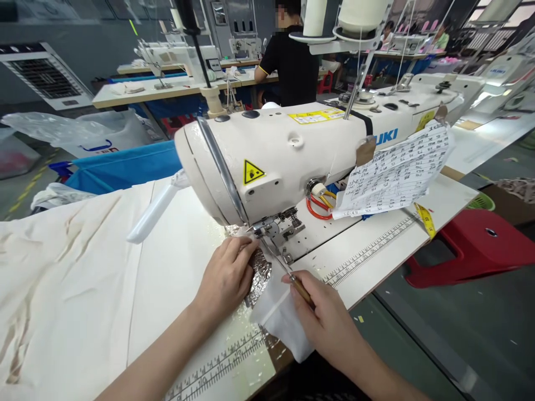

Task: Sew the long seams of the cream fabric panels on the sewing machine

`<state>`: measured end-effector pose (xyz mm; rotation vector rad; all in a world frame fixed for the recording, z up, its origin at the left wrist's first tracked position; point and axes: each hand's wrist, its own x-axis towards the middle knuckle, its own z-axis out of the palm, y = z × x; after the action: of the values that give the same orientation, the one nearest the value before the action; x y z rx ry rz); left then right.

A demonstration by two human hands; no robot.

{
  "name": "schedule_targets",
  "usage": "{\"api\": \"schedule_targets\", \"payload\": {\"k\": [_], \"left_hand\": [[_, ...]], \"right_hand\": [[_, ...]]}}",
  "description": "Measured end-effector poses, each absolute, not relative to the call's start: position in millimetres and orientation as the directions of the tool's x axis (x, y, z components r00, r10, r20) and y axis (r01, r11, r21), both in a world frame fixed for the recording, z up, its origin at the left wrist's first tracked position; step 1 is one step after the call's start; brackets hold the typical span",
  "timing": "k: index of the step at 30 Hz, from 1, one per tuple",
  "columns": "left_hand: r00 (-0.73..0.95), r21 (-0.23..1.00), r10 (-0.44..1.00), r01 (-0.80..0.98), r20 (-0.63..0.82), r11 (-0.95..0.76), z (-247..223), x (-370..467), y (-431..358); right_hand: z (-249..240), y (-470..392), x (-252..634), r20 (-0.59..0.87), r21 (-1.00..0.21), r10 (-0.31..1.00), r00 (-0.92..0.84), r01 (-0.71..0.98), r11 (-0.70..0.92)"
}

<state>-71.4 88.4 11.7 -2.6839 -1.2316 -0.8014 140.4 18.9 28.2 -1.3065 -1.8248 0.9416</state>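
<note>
In the head view, a white Juki sewing machine (271,161) filled the middle of the frame, standing on a pale worktop (175,262) with printed ruler scales. A small white cloth piece (278,320) lay just below the frame's centre, one end near the machine's needle area and the other hanging toward the worktop's front edge. The left hand (225,270) rested beside that area, its fingers bent and close together; whether they pinched the cloth could not be told. The right hand (321,314), right of lower centre, had its fingers closed around a wooden-handled awl (302,289), whose thin metal shaft slanted up and left toward the needle area. Cream fabric (54,267) spread across the left side; a handwritten sheet (393,172) hung against the machine at right, above a red stool (472,245).
</note>
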Motion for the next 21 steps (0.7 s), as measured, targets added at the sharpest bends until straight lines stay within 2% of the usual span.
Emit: {"api": "schedule_targets", "payload": {"k": [3, 6, 10, 16, 21], "left_hand": [[0.564, 0.151, 0.641, 0.677, 0.521, -0.72, 14.6, -70.8, 86.9], [0.605, 0.095, 0.616, 0.67, 0.505, -0.736, 13.9, -70.8, 86.9], [0.614, 0.039, 0.63, 0.7, 0.475, -0.713, 10.5, -70.6, 88.1], [0.596, 0.033, 0.671, 0.737, 0.441, -0.675, 8.0, -70.4, 88.5], [0.572, 0.065, 0.684, 0.744, 0.453, -0.665, 8.9, -68.7, 89.6]], "right_hand": [[29.0, 22.1, 138.6, 0.123, -0.848, 0.96, -0.253, 0.475, 0.234], [29.1, 23.9, 137.7, 0.131, -0.839, 0.959, -0.252, 0.487, 0.243], [27.3, 25.9, 136.4, 0.153, -0.833, 0.955, -0.254, 0.487, 0.263], [22.4, 27.1, 134.9, 0.195, -0.807, 0.942, -0.273, 0.501, 0.312], [29.8, 24.2, 130.2, 0.333, -0.764, 0.88, -0.339, 0.451, 0.463]]}}
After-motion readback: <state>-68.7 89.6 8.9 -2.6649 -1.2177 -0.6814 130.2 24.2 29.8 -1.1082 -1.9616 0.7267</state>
